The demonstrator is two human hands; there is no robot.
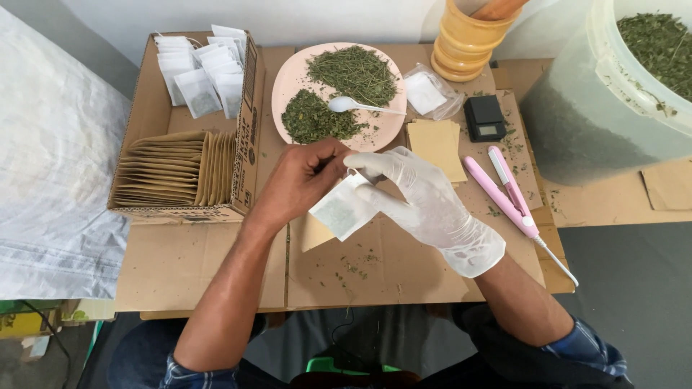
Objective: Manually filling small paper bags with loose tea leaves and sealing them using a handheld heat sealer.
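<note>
I see both hands pinching the white sachet at its top edge — bare left hand, gloved right hand — its length hanging toward me.

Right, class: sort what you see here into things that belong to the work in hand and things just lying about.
In use:
left hand
gloved right hand
white sachet held by both
brown envelope beneath it
plate of dried herbs
white spoon

Lying about:
pink sealer
black scale
wooden mortar
tub of herbs
box of envelopes
</note>
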